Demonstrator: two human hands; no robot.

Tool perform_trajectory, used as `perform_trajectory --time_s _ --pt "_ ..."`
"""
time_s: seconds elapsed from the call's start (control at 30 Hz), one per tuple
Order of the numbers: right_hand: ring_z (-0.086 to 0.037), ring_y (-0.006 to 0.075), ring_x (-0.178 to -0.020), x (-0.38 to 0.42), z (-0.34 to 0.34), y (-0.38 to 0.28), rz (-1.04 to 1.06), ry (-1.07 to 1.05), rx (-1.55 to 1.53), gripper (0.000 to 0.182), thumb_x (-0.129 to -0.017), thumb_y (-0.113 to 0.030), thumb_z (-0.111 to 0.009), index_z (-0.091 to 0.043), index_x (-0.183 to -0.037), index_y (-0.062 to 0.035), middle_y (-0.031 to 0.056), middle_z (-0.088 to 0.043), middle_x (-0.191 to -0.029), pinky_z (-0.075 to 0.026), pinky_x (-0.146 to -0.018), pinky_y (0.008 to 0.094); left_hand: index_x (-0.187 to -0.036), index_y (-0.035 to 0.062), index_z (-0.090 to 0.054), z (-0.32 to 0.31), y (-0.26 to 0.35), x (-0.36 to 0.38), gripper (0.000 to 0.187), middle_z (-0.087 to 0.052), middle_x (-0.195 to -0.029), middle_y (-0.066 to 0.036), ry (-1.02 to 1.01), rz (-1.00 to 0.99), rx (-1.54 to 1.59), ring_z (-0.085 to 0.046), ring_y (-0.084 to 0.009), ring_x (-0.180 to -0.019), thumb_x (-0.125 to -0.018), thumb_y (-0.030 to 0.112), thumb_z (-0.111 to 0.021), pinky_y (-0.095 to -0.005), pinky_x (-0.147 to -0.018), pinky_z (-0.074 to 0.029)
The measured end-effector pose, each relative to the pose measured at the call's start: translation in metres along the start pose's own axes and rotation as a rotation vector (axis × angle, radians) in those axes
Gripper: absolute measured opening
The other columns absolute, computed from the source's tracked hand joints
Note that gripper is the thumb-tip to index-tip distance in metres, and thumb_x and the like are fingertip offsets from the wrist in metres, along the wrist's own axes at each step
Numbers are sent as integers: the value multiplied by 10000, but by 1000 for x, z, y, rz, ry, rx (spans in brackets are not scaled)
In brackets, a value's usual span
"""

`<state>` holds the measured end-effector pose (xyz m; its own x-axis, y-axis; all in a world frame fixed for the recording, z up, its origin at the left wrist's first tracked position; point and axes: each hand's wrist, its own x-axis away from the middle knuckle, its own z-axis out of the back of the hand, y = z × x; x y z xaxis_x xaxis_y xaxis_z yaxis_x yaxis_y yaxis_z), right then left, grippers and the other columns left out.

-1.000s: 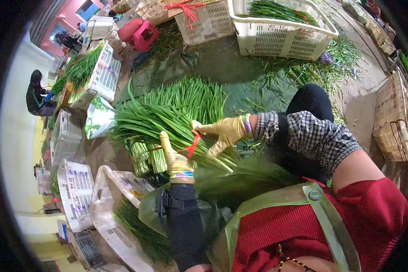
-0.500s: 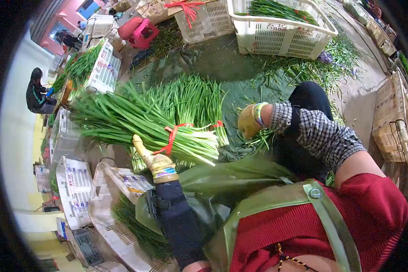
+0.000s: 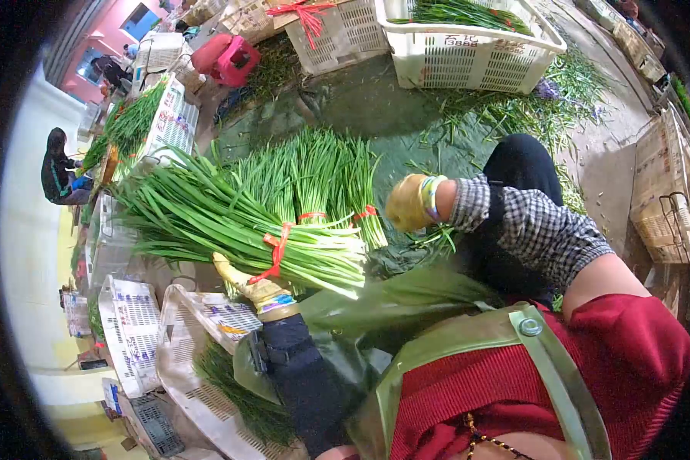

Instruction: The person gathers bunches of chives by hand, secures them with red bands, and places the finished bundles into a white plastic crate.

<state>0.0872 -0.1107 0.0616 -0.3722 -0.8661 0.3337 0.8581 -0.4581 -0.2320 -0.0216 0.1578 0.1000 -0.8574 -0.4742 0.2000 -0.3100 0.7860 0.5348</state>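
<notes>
My left hand (image 3: 261,290), in a yellowish glove, grips a bunch of garlic chives (image 3: 199,211) from below. Its thumb lies along the near side; its other fingers are hidden under the bunch. A red tie (image 3: 277,251) is knotted round the stalks, leaves pointing left and pale cut ends right. Apart from those ends, my right hand (image 3: 411,203), gloved too, is closed with its fingers curled down; whatever its palm may hold is hidden. Behind the held bunch stand more tied chive bunches (image 3: 314,172) on a dark green sheet (image 3: 360,107).
A white crate (image 3: 468,65) with chives stands ahead. Red ties (image 3: 303,15) lie on another box beside a pink stool (image 3: 234,57). At left are tilted crates (image 3: 130,330) and loose greens (image 3: 241,383). Leaf scraps (image 3: 529,107) litter the floor. A person (image 3: 57,169) sits far left.
The held bunch has come slightly down and nearer me, its tie turned more into view. My right hand has moved a little left, toward the cut ends.
</notes>
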Motion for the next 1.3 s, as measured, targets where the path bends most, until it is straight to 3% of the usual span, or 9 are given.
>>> perform_trajectory --time_s 0.07,0.13,0.2,0.27,0.5,0.77,0.9,1.1,1.3 --pt "-642 335 -703 15 24 -10 113 294 -392 274 -775 -343 -659 -705 -808 -75 173 -659 -753 -496 -615 430 -1304 155 -505 0 0 0 669 -568 -1211 -74 1 -41 -38 -566 -319 -761 -778 541 -651 -655 -950 -423" --pt "-643 324 -675 22 46 -27 92 421 -579 262 -806 -322 -674 -698 -812 -61 168 -659 -737 -499 -602 416 -1315 123 -511 19 4 -13 615 -561 -1283 -73 -524 151 112 -556 -301 -1017 -847 516 -579 -537 -993 -424" --pt "-642 323 -663 19 45 -36 83 651 -600 269 -833 -313 -668 -686 -816 -46 172 -658 -738 -505 -604 408 -1305 107 -526 7 1 -6 594 -574 -1289 -69 -22 -36 -70 -560 -287 -1123 -866 504 -574 -474 -1009 -431" --pt "-660 311 -753 13 45 -38 36 848 -607 300 -848 -324 -672 -679 -914 -31 172 -677 -838 -522 -661 396 -1289 104 -538 5 -1 1 603 -586 -1263 -67 -46 42 -49 -566 -278 -1107 -842 501 -616 -472 -1005 -436" --pt "-585 378 -1099 -14 27 -55 149 657 -714 704 -845 -531 -642 -509 -1286 2 251 -600 -1176 -472 -939 422 -1274 106 -551 5 -25 -6 537 -587 -1279 -47 109 -56 -246 -564 -242 -1118 -872 456 -622 -421 -978 -435" --pt "-668 177 -721 -6 24 -8 65 194 -831 306 -900 -328 -609 -709 -920 -39 92 -696 -785 -527 -664 332 -1286 102 -550 -2 -13 2 604 -585 -1286 -65 112 -123 -216 -562 -271 -1137 -834 491 -646 -454 -991 -442" --pt "-685 291 -824 -17 21 19 -233 435 47 300 -898 -341 -598 -697 -980 -70 155 -700 -890 -538 -746 401 -1259 89 -559 -4 -16 3 579 -601 -1255 -56 154 -159 -258 -571 -257 -1102 -827 458 -671 -442 -984 -439" --pt "-386 262 -1340 -42 1 -38 282 541 -800 992 -838 -367 -732 -69 -1525 -99 238 -384 -1450 -355 -1076 353 -1320 113 -506 11 -36 -6 556 -541 -1336 -44 -21 37 -230 -512 -243 -1203 -907 475 -594 -442 -1045 -377" --pt "-635 160 -981 -29 22 -39 273 159 -1709 855 -787 -266 -781 -298 -1467 -80 69 -624 -1166 -524 -861 340 -1354 183 -465 10 -30 4 528 -550 -1295 -83 -191 102 -202 -507 -251 -1182 -948 519 -495 -457 -1025 -390"
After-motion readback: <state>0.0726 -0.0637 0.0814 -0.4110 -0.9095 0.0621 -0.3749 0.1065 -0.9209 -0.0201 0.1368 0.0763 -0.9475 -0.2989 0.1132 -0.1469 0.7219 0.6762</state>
